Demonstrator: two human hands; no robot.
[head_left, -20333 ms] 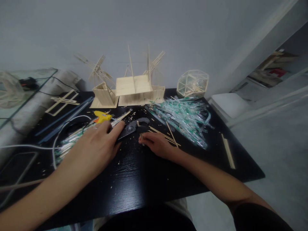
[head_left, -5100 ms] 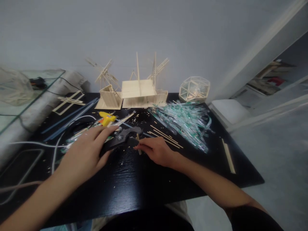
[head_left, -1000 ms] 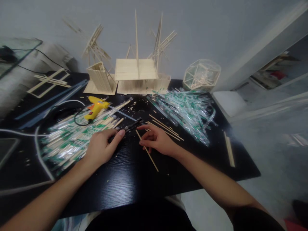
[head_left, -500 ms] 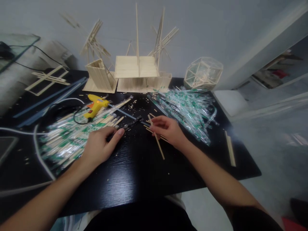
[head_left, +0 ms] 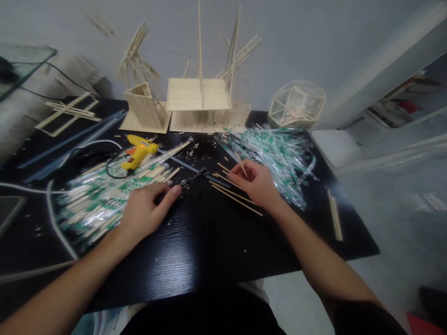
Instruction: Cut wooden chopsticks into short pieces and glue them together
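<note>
My left hand (head_left: 148, 207) is closed around black pliers (head_left: 192, 179), whose jaws point up and to the right over the black table. In my right hand (head_left: 254, 184) a thin wooden stick (head_left: 242, 166) is pinched between the fingers, its upper end tilted toward the back. Several similar loose sticks (head_left: 234, 200) lie fanned out just left of and below that hand. A flat blue-grey strip (head_left: 181, 163) runs beneath the pliers' jaws.
A yellow glue gun (head_left: 139, 152) rests on plastic-wrapped stick bundles (head_left: 101, 200) at left. Empty-looking green-printed wrappers (head_left: 275, 158) pile up at right. Wooden stick models (head_left: 199, 95) and a faceted frame (head_left: 296, 104) stand at the back. Two short sticks (head_left: 334, 216) lie near the right edge.
My right hand has moved slightly up and right, and its stick now tilts away over the wrappers. More loose sticks show on the table below it. The left hand stays put.
</note>
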